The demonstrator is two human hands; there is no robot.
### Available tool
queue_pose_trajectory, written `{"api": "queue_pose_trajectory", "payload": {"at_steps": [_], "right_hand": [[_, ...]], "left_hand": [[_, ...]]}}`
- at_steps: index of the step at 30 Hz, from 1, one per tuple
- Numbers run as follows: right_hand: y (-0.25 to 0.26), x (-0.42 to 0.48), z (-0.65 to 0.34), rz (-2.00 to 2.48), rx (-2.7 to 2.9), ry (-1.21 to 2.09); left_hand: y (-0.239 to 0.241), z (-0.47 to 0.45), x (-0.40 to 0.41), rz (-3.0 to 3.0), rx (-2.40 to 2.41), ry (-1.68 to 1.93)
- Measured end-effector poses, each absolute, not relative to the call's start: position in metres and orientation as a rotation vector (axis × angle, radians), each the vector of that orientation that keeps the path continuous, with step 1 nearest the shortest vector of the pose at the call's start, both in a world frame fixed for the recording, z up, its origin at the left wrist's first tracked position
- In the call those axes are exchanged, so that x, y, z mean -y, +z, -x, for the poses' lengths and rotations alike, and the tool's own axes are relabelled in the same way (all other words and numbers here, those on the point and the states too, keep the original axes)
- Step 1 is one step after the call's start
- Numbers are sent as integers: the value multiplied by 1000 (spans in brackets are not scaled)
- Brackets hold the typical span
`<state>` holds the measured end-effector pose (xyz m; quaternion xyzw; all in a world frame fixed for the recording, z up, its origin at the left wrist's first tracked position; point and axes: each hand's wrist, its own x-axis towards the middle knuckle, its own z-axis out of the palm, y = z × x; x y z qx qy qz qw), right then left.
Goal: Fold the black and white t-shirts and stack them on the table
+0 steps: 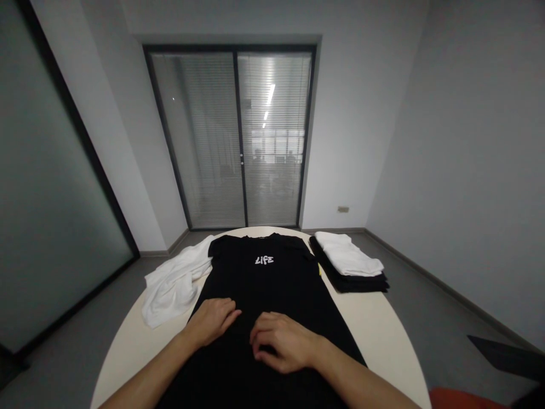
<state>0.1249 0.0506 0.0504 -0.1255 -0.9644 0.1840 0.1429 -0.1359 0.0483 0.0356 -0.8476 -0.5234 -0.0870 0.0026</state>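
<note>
A black T-shirt (272, 289) lies spread out on the round table, its collar at the far edge and small white lettering on the chest. My left hand (213, 320) rests on the left part of the shirt, palm down, with the thumb stretched out; its fingertips are partly hidden. Over the middle of the shirt, my right hand (283, 341) has loosely bent fingers and a gap between thumb and forefinger. Neither hand visibly holds any cloth. The shirt's lower part runs toward me between my forearms.
A crumpled white garment (174, 284) lies left of the shirt, partly over the table's edge. On the right sits a folded white garment (347, 254) atop folded black clothes (357, 284). The pale table (398, 346) has a curved rim. Something orange (460, 399) shows lower right.
</note>
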Motion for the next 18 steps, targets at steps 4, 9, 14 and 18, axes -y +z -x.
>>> {"api": "queue_pose_trajectory", "payload": {"at_steps": [4, 9, 14, 18], "right_hand": [[53, -43, -122, 414, 2755, 626], [57, -30, -121, 441, 2744, 688], [54, -16, -119, 379, 2752, 687], [52, -14, -116, 361, 2771, 697]], "left_hand": [[30, 135, -47, 2588, 1720, -191], [36, 134, -36, 2615, 1762, -196], [57, 134, -28, 2760, 1807, -48], [75, 119, -42, 2747, 1921, 25]]}}
